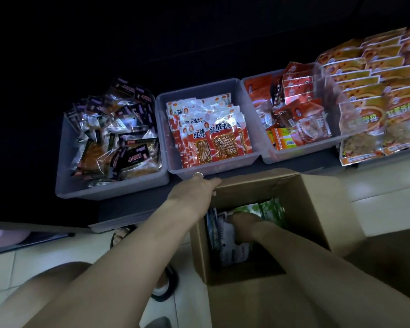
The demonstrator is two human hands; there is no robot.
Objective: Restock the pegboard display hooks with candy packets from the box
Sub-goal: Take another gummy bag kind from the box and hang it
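cardboard box [317,209] lower centre: your left hand [194,188] grips its rim, right hand [244,223] inside on packets [230,242], grasp unclear; next, lift some out

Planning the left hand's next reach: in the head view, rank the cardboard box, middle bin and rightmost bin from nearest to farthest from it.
From the left hand:
1. Cardboard box: gripped at its far rim.
2. Middle bin: just beyond the knuckles.
3. Rightmost bin: farther right on the shelf.
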